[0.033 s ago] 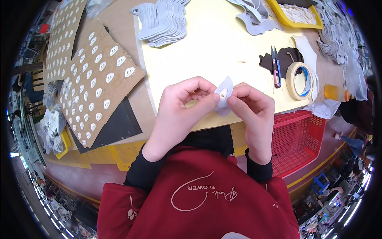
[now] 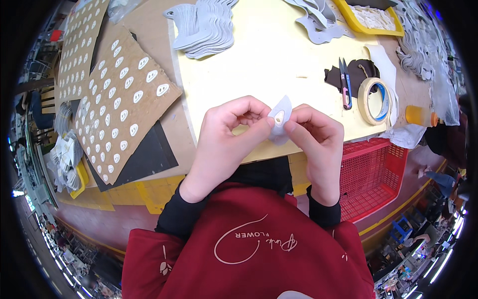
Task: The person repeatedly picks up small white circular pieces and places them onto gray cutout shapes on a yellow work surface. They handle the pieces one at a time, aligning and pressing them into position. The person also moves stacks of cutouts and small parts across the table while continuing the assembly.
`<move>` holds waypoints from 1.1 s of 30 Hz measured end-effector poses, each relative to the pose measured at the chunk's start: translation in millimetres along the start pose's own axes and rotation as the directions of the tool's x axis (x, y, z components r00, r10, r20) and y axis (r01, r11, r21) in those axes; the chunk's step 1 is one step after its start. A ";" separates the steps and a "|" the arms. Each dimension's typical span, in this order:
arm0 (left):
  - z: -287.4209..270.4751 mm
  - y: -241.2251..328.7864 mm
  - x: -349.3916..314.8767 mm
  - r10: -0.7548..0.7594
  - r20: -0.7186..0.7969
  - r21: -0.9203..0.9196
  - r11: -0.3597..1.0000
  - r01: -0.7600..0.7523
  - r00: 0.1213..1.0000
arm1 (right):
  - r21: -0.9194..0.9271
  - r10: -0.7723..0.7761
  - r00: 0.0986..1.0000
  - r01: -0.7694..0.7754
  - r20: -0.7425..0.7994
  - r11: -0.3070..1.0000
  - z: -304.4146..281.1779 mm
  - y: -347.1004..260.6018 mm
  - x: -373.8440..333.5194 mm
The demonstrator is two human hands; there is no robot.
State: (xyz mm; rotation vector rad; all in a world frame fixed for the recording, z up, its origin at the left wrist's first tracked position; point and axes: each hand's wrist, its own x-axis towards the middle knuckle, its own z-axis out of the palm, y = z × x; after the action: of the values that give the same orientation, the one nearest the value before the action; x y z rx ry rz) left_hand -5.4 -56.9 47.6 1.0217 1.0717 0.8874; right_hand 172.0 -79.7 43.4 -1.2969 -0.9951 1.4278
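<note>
Above the near edge of the cream-covered table, both hands pinch a small light grey leather-like piece [image 2: 284, 103] with a pointed upper end. An oval white patch [image 2: 280, 116] with a small hole lies on its face. My left hand [image 2: 226, 134] grips the left side of the piece, thumb in front and fingers curled behind. On the other side, my right hand [image 2: 318, 134] holds the edge between thumb and forefinger. Part of the piece is hidden behind the thumbs.
Brown boards [image 2: 119, 107] dotted with white ovals lie at left. Grey cut pieces [image 2: 209, 32] are stacked at the back. Thread snips [image 2: 345, 84], a tape roll [image 2: 366, 102] and an amber jar [image 2: 418, 116] are at right. A red basket [image 2: 371, 174] stands below the table edge.
</note>
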 end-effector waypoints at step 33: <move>-15.0 5.5 6.4 -0.032 0.344 0.101 0.995 -0.003 0.939 | 0.023 0.008 0.960 -0.015 0.280 1.000 -3.5 -2.9 -11.4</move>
State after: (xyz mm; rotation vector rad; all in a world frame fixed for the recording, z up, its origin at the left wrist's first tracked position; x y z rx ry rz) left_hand -18.7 -46.1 48.9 1.2015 0.8298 0.6166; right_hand 175.8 -90.2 48.5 -1.1024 -1.1522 1.6594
